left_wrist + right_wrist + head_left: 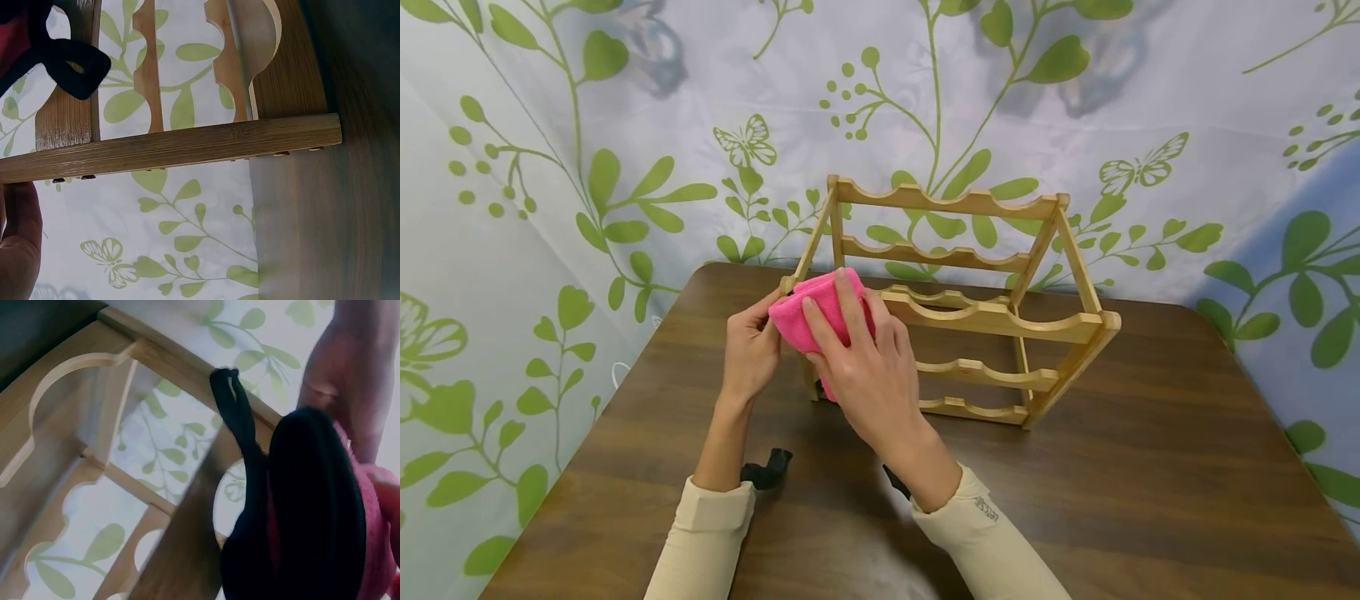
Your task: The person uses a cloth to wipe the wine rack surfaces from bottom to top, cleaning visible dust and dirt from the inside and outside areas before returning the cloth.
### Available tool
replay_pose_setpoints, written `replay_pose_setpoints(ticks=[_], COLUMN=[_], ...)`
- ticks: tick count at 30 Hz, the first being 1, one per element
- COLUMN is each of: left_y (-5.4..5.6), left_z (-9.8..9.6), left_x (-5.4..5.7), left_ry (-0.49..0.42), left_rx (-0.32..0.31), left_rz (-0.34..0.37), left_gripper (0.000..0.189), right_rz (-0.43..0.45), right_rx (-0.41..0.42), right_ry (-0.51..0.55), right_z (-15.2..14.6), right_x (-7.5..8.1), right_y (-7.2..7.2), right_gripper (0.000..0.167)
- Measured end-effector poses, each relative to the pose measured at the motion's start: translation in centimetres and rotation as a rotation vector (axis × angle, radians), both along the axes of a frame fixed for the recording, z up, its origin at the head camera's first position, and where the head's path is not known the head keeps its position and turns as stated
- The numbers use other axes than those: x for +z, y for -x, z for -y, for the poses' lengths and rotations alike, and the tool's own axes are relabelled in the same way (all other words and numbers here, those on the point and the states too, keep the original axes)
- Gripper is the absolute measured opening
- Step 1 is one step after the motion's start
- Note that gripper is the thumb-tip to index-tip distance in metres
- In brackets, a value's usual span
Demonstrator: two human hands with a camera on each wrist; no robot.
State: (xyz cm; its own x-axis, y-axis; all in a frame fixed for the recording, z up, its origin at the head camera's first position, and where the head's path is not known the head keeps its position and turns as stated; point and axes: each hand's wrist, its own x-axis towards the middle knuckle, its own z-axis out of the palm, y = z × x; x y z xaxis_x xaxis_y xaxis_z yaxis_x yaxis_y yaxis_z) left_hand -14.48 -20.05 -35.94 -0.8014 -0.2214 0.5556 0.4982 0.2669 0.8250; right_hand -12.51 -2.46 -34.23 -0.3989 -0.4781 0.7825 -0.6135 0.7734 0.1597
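A light wooden rack [988, 319] with scalloped rails stands on the table, pale in the head view. My right hand [874, 379] holds a folded pink cloth [791, 323] against the left end of its upper front rail, fingers spread over the cloth. Dark edging and a dark loop [240, 415] on the cloth show in the right wrist view. At the same corner, my left hand [751, 350] grips the rack's left side post [187, 144], thumb and fingers close by the cloth. The cloth covers part of that corner.
The brown wooden table [1120, 500] extends around the rack. Behind it hangs a white curtain [647, 125] with green leaves and butterflies. A dark strap [767, 470] shows beside the left forearm.
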Motion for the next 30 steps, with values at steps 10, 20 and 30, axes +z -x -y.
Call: replay_pose_setpoints(ticks=[10,20,30], left_y=[-0.2,0.5,0.5], left_z=[0.4,0.1,-0.1], left_x=[-0.4,-0.7,-0.7], left_ry=[0.016,-0.015,-0.050], left_rx=[0.020,0.008,-0.043], left_rz=[-0.036,-0.098,-0.125], left_gripper=[0.023,0.020,0.027], right_rz=[-0.123,-0.159,-0.171], right_rx=[-0.017,-0.019,-0.025], right_ry=[0.104,0.118,0.147], right_z=[1.1,0.7,0.0], right_x=[-0.4,-0.3,-0.2], right_y=[0.8,1.1,0.9], right_gripper=[0.049,0.042,0.037])
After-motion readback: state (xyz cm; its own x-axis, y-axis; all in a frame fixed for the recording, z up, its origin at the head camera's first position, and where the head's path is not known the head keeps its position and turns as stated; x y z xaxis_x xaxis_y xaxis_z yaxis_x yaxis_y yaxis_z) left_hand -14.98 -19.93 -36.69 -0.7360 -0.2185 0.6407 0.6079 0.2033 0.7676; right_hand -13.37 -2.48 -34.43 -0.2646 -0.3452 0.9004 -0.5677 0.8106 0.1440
